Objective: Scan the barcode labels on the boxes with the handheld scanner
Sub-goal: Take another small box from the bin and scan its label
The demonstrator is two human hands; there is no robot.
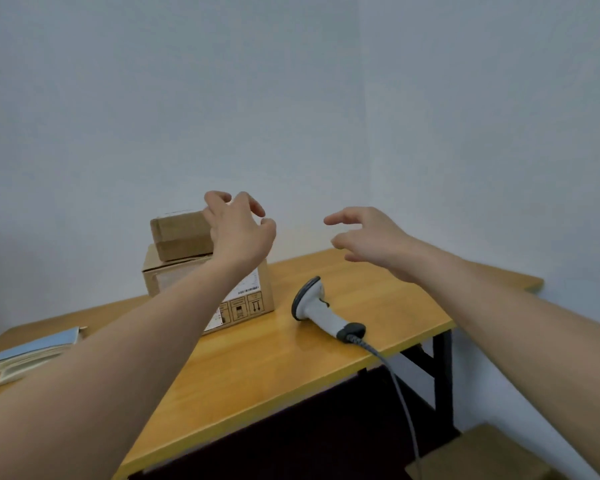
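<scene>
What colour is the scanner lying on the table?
Light grey with a dark head and base, seen in the head view: scanner.

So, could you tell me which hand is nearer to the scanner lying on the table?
The right hand: it hovers open above and just right of the scanner. The left hand is farther left, by the small box stacked on the larger box.

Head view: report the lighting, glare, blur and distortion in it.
Head view: soft, even light, no hard shadows; mild glare on the table near the scanner; wide-angle bending tilts the tabletop and stretches the forearms; left hand and right hand slightly soft; barcode label on the lower box too blurred to read.
</scene>
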